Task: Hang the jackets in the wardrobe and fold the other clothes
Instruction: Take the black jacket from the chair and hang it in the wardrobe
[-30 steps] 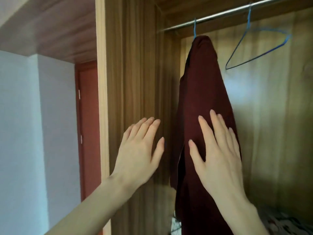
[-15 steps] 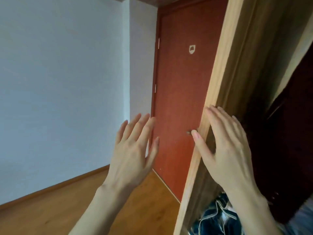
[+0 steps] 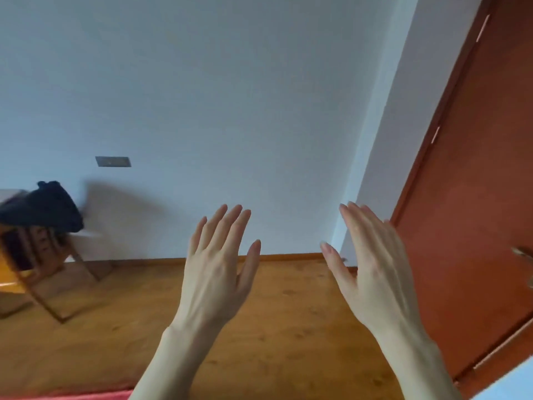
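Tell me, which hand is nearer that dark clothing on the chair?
Probably the left hand. The dark clothing lies on the chair far to the left, while the right hand is over by the door. Both hands are open and hold nothing.

Two hands, one dark garment, one chair, one door

No readable text — no labels, brands, numbers.

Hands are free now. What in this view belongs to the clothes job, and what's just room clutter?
Job:
left hand, empty
right hand, empty
dark garment heaped on the wooden chair

Not the job:
red door
wall plate
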`<action>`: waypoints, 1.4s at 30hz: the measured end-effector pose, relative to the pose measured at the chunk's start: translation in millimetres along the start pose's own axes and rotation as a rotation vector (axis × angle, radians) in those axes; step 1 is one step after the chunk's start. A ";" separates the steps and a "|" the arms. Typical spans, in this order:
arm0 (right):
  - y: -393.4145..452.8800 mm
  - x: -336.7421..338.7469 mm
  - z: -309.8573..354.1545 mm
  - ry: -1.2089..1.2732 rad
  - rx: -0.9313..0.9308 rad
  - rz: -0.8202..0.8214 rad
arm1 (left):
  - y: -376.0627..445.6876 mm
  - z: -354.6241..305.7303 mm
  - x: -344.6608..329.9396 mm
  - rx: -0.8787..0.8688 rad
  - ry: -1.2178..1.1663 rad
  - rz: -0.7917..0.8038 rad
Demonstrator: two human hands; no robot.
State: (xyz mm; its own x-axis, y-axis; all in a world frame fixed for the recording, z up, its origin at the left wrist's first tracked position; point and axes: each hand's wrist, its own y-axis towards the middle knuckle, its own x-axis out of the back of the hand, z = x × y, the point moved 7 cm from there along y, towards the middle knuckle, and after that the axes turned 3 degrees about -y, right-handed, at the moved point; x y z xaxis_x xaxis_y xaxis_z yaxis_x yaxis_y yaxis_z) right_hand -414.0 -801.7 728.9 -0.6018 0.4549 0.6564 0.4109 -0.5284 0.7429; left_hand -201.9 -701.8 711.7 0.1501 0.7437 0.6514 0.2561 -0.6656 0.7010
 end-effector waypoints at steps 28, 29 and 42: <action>236.1 -344.4 250.6 0.571 0.440 0.201 | 80.5 336.0 47.1 0.451 0.552 -0.256; 247.8 -358.7 251.1 0.579 0.449 0.212 | 90.7 344.8 43.0 0.463 0.566 -0.264; 344.3 -510.6 278.9 0.616 0.552 0.283 | 155.4 459.4 -11.5 0.613 0.688 -0.239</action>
State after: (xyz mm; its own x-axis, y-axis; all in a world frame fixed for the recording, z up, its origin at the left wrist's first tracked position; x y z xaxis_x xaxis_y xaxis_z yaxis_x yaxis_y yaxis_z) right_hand 225.7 -1016.0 686.0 -0.6245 -0.1936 0.7567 0.7779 -0.0681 0.6246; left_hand 274.9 -785.4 679.7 -0.5161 0.5267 0.6754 0.6927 -0.2072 0.6908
